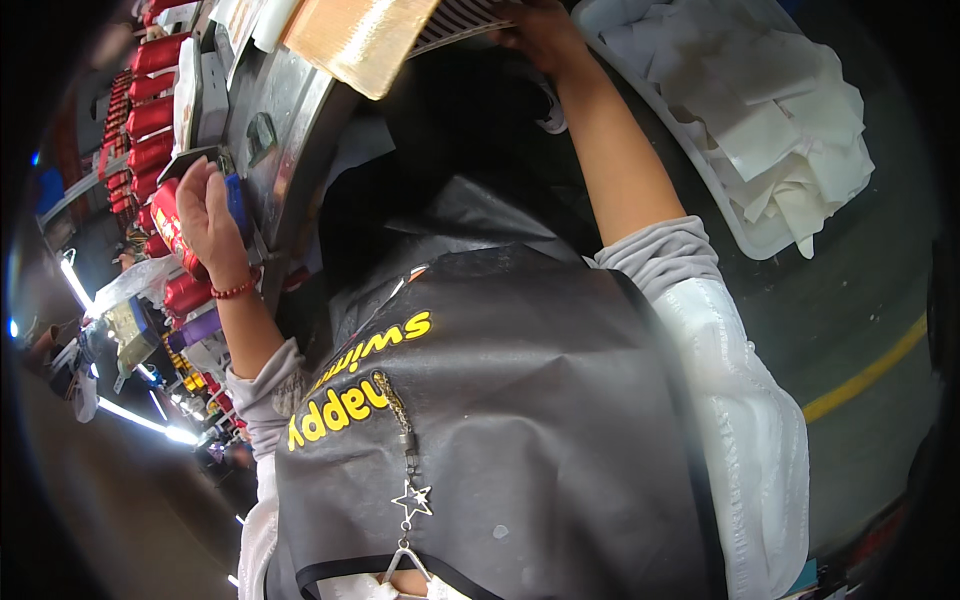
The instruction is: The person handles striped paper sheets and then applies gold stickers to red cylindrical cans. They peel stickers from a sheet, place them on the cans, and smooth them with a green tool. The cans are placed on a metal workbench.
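Grey worktop [291,95] runs along the upper left. At the top, the right hand [545,38] has its fingers against a striped piece [458,22]; whether they pinch it, I cannot tell. Beside it is a glossy tan slab [360,38]. The left hand [208,218], fingers extended, seems empty near red packets [152,118]. Handling the striped piece appears under way; shifting it calls for a sure edge grip.

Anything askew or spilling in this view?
Yes: the white sheets in the bin at upper right. They're heaped at mixed angles, some jutting past the rim, so they look untidy rather than stacked. Nothing else clearly stands out.
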`<act>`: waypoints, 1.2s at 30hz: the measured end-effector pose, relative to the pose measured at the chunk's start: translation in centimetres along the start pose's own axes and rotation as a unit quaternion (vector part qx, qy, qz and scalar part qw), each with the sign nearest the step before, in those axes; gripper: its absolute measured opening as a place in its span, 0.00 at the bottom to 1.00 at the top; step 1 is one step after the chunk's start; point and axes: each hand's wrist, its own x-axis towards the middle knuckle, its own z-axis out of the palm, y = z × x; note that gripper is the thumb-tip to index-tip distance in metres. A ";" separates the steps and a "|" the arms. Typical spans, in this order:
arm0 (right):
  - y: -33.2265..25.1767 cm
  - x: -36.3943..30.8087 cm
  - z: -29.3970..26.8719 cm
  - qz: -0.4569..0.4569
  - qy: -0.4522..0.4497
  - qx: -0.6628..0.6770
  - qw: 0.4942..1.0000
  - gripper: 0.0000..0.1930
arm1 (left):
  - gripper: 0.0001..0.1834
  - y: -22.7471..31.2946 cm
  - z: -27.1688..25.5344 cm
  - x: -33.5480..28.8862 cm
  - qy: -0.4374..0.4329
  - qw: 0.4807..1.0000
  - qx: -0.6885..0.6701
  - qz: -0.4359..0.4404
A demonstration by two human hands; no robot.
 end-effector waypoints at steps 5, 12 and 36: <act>-1.5 0.3 0.7 -0.050 0.055 -0.027 0.997 0.16 | 0.14 -1.7 -2.6 -3.5 0.045 0.999 0.008 -0.024; -2.5 -0.3 1.7 -0.116 0.052 -0.072 0.989 0.16 | 0.12 -1.5 -3.1 -8.1 0.106 0.994 0.039 0.014; 14.1 8.6 14.5 -0.252 0.042 -0.476 0.842 0.22 | 0.36 -7.3 14.1 -9.0 -0.177 0.927 0.314 0.104</act>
